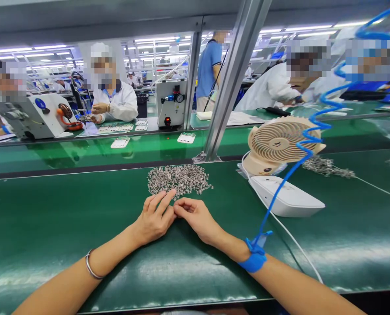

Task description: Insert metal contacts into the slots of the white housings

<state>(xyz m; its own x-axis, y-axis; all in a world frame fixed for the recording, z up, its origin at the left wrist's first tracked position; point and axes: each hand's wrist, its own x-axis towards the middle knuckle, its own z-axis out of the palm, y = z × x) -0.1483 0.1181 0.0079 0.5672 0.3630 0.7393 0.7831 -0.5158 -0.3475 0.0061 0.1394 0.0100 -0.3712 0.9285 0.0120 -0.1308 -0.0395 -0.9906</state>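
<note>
Both my hands meet at the near edge of a pile of small silvery metal parts [178, 177] on the green work surface [67, 210]. My left hand [155, 221] is closed in a pinch at the tips nearest my right hand, while its other fingers stretch up over the pile's edge. Thumb and forefinger of my right hand [198, 218] are pressed together, touching the left fingertips. Whatever lies between them is too small to make out. A blue wrist strap [254, 260] with a coiled cord is around my right wrist, and a metal bangle [92, 264] circles the left.
A beige fan [276, 140] and a white box [287, 197] stand to the right, with a white cable running forward. More metal parts [328, 167] lie behind them. A metal post [228, 83] rises beyond the pile. Co-workers [114, 98] sit across the green line.
</note>
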